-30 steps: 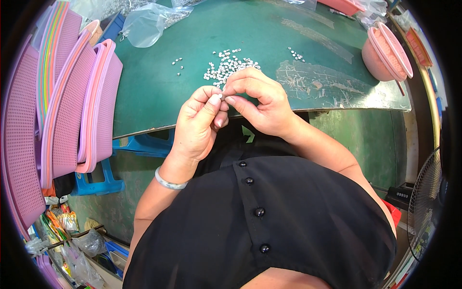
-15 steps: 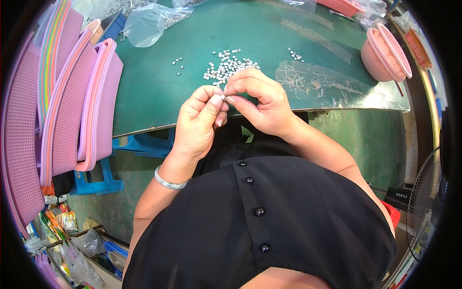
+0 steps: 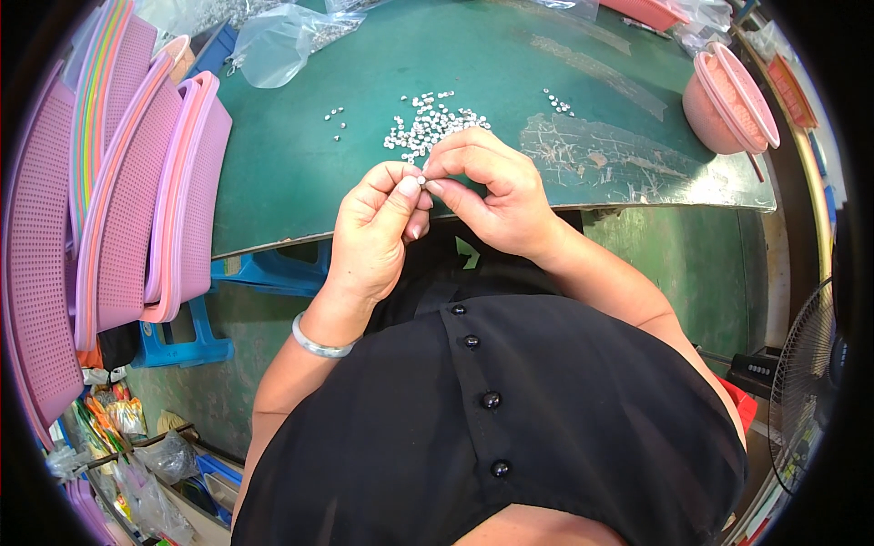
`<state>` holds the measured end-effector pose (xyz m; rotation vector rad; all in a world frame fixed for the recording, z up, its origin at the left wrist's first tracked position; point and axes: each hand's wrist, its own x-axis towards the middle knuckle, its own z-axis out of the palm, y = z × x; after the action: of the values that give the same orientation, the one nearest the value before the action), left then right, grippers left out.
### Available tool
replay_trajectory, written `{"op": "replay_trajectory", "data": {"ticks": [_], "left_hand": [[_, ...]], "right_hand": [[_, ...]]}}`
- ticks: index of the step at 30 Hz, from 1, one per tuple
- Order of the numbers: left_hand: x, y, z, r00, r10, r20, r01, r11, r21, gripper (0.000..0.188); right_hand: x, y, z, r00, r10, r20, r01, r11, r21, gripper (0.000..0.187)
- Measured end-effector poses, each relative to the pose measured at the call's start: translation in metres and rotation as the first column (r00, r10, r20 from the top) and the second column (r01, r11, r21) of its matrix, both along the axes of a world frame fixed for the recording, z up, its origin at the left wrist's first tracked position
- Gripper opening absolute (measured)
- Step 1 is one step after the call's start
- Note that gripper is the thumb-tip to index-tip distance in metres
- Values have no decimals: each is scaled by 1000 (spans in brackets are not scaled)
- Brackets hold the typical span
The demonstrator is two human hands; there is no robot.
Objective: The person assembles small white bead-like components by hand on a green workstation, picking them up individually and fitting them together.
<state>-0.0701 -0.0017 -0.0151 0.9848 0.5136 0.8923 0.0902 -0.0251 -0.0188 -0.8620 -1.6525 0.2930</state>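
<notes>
- Small whitish piece [image 3: 421, 181], up at the fingertips where both hands meet, just over the table's near edge.
- What's changed in the last second: barely anything. Same pose for both hands; the piece just shows a bit more clearly at the fingertips. I'd read that as work still on this one piece.
- The left hand [image 3: 369, 227] has it pinched by thumb and finger. The right hand [image 3: 501, 187] has its fingertips right up against it, but can't tell if they're clamped on it.
- Surface: green table [image 3: 300, 182], a loose pile [image 3: 437, 126] of similar bits beyond the hands, stray ones left and right, scuffed clear tape [image 3: 592, 159].
- Room: purple baskets [image 3: 187, 200] stacked left, blue stool [image 3: 182, 341] below, pink bucket [image 3: 719, 105] at the table's right end, fan [image 3: 801, 391] far right.
</notes>
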Motion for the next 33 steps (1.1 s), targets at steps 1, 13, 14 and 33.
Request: {"op": "replay_trajectory", "data": {"ticks": [1,13,14,33], "left_hand": [[0,0,0,1000,-2,-2,2,1000,2,10],[1,-2,3,1000,15,-19,-15,1000,-1,12],[1,-2,3,1000,16,-16,-16,1000,-6,13],[1,-1,-2,1000,-6,0,6,998,55,10]], "right_hand": [[0,0,0,1000,-5,5,5,1000,2,15],[-1,0,1,1000,-13,15,13,1000,13,15],[-1,0,1,1000,-13,16,13,1000,13,15],[-1,-1,2,1000,-16,11,16,1000,18,15]]}}
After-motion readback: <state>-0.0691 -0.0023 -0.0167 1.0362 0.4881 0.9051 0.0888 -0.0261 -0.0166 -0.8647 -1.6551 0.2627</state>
